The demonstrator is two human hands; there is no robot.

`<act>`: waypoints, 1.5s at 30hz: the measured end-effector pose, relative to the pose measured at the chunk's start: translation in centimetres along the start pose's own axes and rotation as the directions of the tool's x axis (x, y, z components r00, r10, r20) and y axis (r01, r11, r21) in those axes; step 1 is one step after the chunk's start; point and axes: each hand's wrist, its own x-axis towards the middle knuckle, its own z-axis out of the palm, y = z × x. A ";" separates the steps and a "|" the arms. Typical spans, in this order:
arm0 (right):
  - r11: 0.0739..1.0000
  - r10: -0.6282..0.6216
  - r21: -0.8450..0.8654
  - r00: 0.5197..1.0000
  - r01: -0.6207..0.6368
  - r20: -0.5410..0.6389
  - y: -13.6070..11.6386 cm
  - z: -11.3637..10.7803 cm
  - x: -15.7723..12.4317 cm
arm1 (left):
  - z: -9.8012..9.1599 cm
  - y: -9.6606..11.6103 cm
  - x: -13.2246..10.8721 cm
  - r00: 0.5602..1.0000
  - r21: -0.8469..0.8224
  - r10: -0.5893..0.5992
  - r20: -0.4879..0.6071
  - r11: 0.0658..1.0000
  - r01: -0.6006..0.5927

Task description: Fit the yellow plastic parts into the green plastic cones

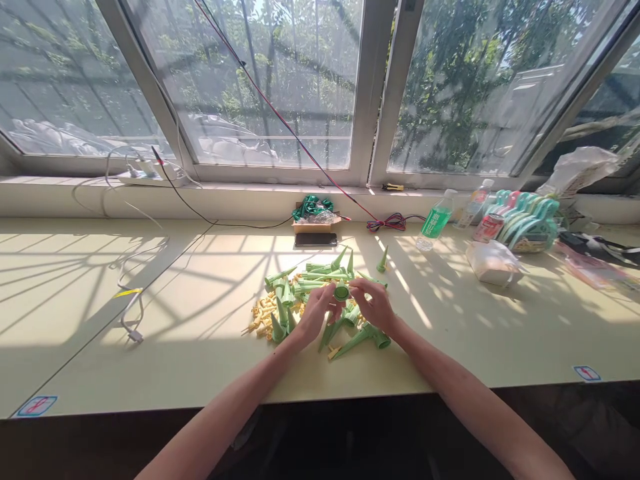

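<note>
My left hand (319, 310) is closed on a green plastic cone (341, 292), whose round open end faces me. Just to the right of that cone is my right hand (374, 305), its fingers bent together near the cone's rim; I cannot make out what is between them. Under and around both hands lies a heap of green cones (320, 270), some standing, most on their sides. Small yellow plastic pieces (263, 317) are piled at the heap's left. One yellow piece (334, 352) lies by a cone tip in front. A single cone (383, 260) stands apart at the back right.
Behind the heap are a black phone (315, 239) and a small cardboard box (316, 227). A green-labelled bottle (436, 221), a red can (489, 228), a white box (493, 263) and green hoop-shaped items (530, 223) stand right. A white cable (134, 313) lies left.
</note>
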 end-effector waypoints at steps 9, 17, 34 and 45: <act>0.996 0.085 -0.009 0.996 -0.085 0.032 0.8 -0.1 -0.2 | 0.2 0.4 -0.3 0.997 0.060 -0.055 0.063 0.997 0.052; 0.993 0.103 -0.052 0.995 -0.102 0.003 1.1 -0.1 -0.3 | 0.4 0.4 -0.2 0.994 0.127 0.005 0.112 0.992 -0.019; 0.986 0.131 -0.109 0.991 -0.126 0.035 1.6 0.0 -0.4 | -0.1 -1.6 -0.2 0.967 0.547 0.243 0.078 0.800 -0.245; 0.978 0.137 -0.159 0.990 -0.138 -0.015 1.3 0.5 -0.5 | 0.6 -1.4 -0.2 0.950 0.601 0.313 0.009 0.758 -0.255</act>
